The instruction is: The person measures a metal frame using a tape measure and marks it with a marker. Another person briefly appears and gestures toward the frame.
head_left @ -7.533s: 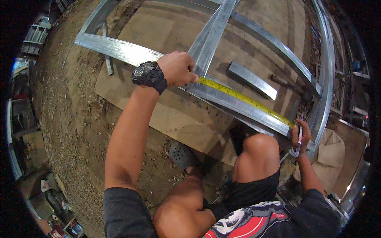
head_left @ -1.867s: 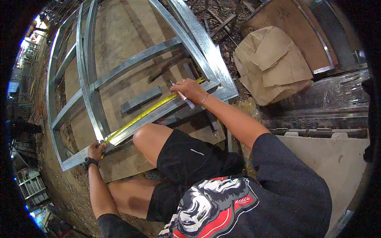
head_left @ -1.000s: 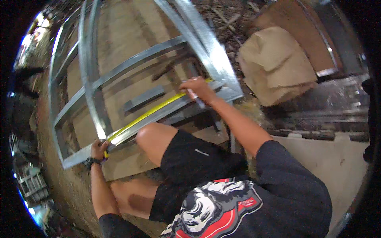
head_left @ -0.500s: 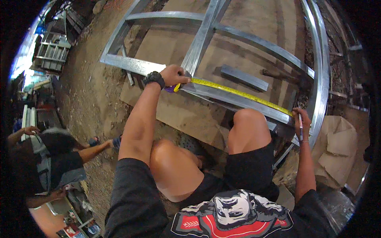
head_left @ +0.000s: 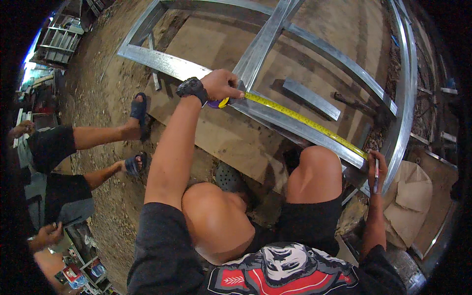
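A yellow tape measure is stretched along the near bar of a silvery metal frame. Its purple and yellow case sits under my left hand, whose fingers are closed on it where the middle bar meets the near bar. At the frame's right corner, my right hand pinches the free end of the tape. A slim white and red pen or marker is also tucked in that hand. Inside the frame, a short loose piece of metal tube lies just beyond the tape.
Brown board lies beneath the frame. A crumpled brown paper bag or sheet is at the right. On the left, another person in sandals sits near a box of small items. A ladder-like metal rack stands far left.
The view has shifted slightly, and both my hands keep their places on the tape and frame. At left, the other person's legs and feet have come further into view, with one leg stretched out.
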Motion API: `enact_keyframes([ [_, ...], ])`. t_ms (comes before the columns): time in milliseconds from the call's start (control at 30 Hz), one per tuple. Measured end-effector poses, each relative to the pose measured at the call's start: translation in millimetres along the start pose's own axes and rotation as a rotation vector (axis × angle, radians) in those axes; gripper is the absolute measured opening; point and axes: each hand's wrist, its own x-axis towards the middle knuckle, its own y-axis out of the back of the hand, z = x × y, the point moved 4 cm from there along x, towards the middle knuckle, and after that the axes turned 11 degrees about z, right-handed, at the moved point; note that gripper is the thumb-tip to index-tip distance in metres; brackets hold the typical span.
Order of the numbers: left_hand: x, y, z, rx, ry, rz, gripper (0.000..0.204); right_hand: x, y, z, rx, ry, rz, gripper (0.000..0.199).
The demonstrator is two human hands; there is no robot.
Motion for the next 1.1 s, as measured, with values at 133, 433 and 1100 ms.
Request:
enact_keyframes([
  [133,-1.0,2.7,4.2,-0.016,-0.018,0.008,0.040,0.1,1.1,-1.6,-0.034,0.066,0.007,0.018],
  [433,0.6,-1.5,-4.5,-0.020,-0.013,0.014,0.040,-0.1,-1.0,-1.0,0.037,-0.023,0.007,0.018],
  [1100,-1.5,-0.3,-3.6,-0.087,-0.003,0.019,0.034,1.0,-1.4,-7.5,-0.018,0.019,-0.009,0.017],
])
